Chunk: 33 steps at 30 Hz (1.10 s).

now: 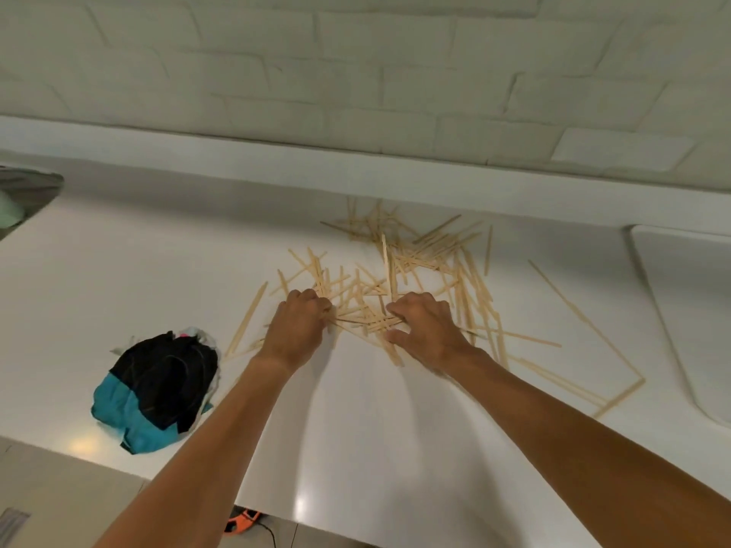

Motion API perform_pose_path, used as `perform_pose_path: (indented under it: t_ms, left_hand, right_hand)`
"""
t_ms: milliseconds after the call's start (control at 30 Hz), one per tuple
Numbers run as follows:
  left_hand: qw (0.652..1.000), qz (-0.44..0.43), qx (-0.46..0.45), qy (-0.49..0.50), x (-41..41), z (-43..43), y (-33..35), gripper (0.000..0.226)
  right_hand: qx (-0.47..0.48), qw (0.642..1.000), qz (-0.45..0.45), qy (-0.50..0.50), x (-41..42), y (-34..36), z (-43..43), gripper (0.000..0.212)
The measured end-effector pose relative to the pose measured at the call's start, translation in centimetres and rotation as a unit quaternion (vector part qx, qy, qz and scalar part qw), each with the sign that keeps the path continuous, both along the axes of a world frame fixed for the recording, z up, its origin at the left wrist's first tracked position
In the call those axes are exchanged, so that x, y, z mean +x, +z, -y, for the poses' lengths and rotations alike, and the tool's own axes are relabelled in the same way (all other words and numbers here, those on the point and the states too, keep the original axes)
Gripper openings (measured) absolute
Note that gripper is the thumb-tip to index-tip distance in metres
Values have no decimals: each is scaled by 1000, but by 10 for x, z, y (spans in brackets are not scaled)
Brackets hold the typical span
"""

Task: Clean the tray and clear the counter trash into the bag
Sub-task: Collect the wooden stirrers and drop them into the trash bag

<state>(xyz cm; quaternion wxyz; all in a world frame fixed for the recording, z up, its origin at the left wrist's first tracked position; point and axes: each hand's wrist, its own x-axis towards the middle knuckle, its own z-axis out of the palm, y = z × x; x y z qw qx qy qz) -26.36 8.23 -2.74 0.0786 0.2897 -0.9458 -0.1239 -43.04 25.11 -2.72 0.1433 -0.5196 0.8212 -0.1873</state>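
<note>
My left hand [297,325] and right hand [425,330] rest on the smooth white counter [166,270], fingers curled narrow into a loose heap of thin, flat, pale wooden sticks [415,267]. Each hand presses on a few sticks at the near edge of the pile; whether either truly grips them I cannot tell. More sticks scatter far and right. To the near left lies a crumpled black and teal bag [156,389]. A white rounded-corner tray [688,310] sits at the right.
</note>
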Motion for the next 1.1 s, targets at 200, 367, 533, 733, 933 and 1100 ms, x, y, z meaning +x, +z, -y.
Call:
perform_pose_path:
  t_ms: [200,367,533,733,933,1100]
  left_hand:
    - [998,-50,24,-7,-5,1,-2,15]
    - [1000,-9,-25,-7,-12,2,-5,13]
    - [999,-28,-21,0,-11,-5,-5,14]
    - [998,-30,26,46,-10,-11,-4,9]
    - [996,70,-3,60,-18,-22,0,22]
    - [996,79,-2,49,-22,-28,4,26]
  right_hand:
    - [-31,999,-17,-32,-2,2,1,14]
    - [-4,998,-66,-23,-3,6,7,10]
    - [4,997,-68,-39,-2,8,1,12]
    - [-111,978,125,-129,-3,24,-6,10]
    - [-227,895,327,-200,-5,53,-12,8]
    - [-251,857,395,-217,-10,59,-30,11]
